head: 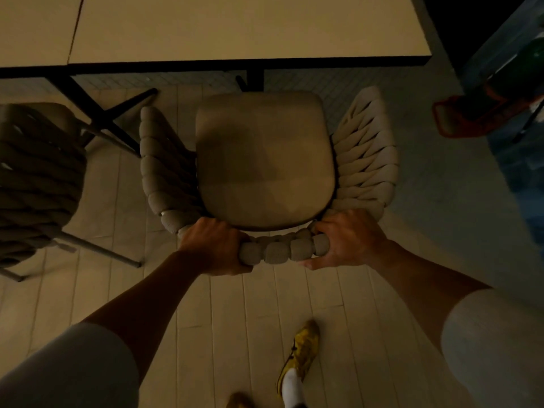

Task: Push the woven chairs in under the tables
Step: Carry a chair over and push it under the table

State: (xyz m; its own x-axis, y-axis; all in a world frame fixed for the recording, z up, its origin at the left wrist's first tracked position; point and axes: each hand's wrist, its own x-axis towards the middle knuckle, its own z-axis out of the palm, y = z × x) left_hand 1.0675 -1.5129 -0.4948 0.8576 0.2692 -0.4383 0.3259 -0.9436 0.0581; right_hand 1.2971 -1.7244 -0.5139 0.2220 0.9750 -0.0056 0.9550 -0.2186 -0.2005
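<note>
A beige woven chair (265,160) with a padded seat cushion stands in the middle of the head view, its seat facing the table (235,28). My left hand (212,245) grips the left end of the thick braided back rail. My right hand (350,240) grips the right end of the same rail. The seat's front edge lies just short of the table's dark edge, by the black table leg (254,79). A second woven chair (38,178) stands at the left, beside another table (32,28).
Black splayed table legs (117,113) cross the floor between the two chairs. A red-framed object (471,116) and blue-lit things sit at the right. Pale plank floor (250,319) runs under me; my gold shoe (303,348) is behind the chair.
</note>
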